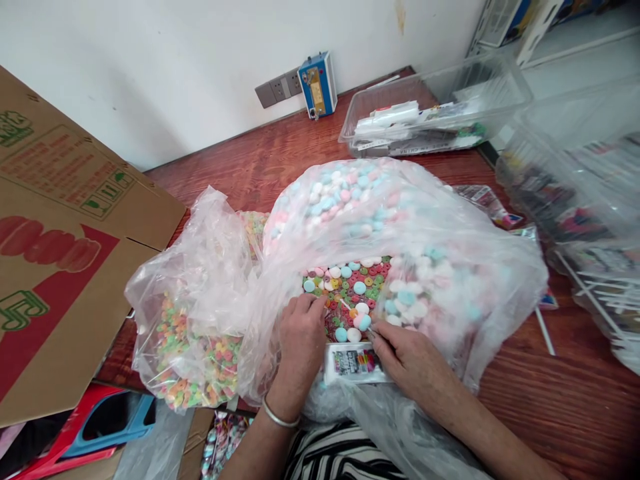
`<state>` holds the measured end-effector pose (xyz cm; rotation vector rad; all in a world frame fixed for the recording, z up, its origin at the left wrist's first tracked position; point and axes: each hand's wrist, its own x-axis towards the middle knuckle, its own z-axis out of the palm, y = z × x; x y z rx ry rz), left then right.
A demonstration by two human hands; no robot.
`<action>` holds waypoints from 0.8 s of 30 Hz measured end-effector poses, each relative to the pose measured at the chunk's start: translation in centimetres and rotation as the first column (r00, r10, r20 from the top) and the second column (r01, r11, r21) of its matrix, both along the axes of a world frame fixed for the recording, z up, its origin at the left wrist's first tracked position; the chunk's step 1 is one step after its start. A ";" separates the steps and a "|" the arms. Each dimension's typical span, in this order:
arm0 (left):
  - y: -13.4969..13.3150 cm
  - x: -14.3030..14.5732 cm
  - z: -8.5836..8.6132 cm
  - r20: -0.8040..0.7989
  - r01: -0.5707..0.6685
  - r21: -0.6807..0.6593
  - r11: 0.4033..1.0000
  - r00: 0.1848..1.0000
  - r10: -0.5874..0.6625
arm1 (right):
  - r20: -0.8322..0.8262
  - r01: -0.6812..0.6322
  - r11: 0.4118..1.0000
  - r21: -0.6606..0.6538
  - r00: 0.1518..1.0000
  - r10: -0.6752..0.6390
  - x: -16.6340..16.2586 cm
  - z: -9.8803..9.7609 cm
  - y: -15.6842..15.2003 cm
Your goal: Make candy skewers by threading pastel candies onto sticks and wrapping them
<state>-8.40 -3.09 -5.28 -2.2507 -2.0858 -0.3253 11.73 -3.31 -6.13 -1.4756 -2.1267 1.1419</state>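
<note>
My left hand (303,330), with a bangle on its wrist, curls at the left edge of a patch of small ring-shaped candies (345,317). Its fingertips touch them, and what they hold is hidden. From the right, my right hand (413,353) pinches a thin greyish thing too small to name, beside a few round pastel candies (361,319). A short white stick (345,304) lies among the rings. Just below is a small silvery packet (354,363) with a dark printed label. Around both hands spreads a big clear bag (350,193) of pink, blue and white round candies.
Another clear bag (200,267) with small ring candies stands left, beside a cardboard box (90,200). Clear plastic bins (435,107) line the back right. A blue-and-white device (319,87) stands by the wall sockets. A white stick (545,330) lies on the wooden table (565,387).
</note>
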 end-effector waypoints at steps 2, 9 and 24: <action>0.7 0.3 -0.4 -0.018 0.023 -0.044 0.999 1.000 -0.024 | -0.002 -0.004 1.000 -0.007 1.000 0.004 0.0 0.0 0.0; 0.7 0.1 0.5 0.582 -0.048 -0.125 0.991 0.806 0.112 | -0.010 -0.026 0.999 -0.018 1.000 0.026 -0.2 0.5 -0.1; 0.2 0.2 1.3 0.727 -0.025 -0.238 0.971 0.658 0.195 | -0.105 0.007 0.999 -0.050 0.994 -0.013 0.0 0.1 -0.2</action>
